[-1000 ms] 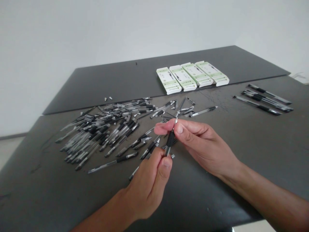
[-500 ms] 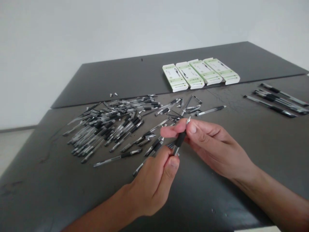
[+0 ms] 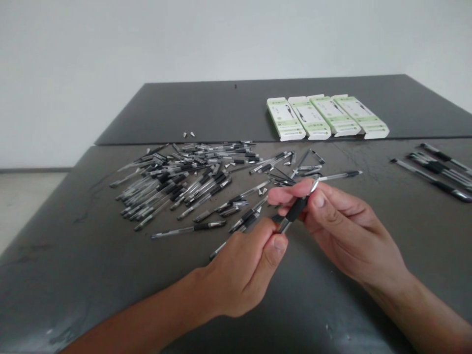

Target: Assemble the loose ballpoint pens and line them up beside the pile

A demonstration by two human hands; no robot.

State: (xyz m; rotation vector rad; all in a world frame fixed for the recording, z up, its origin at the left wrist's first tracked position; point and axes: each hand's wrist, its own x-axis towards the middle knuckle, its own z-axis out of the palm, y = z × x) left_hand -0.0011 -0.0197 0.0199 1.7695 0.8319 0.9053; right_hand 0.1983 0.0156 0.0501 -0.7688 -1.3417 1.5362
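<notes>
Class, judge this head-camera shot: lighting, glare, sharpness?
Head view: soft, even light without hard shadows; pale glare on the dark tabletop at lower left; the loose gel pens look slightly soft; the left hand and right hand fairly sharp.

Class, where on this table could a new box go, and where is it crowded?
Room lies on the tabletop left of the loose pens, and between the green-and-white boxes and the pens at far right. Crowded: the pile, reaching the left hand and right hand.

Neither the gel pen (image 3: 296, 209) nor the printed green-and-white boxes (image 3: 328, 117) show any legible text.
</notes>
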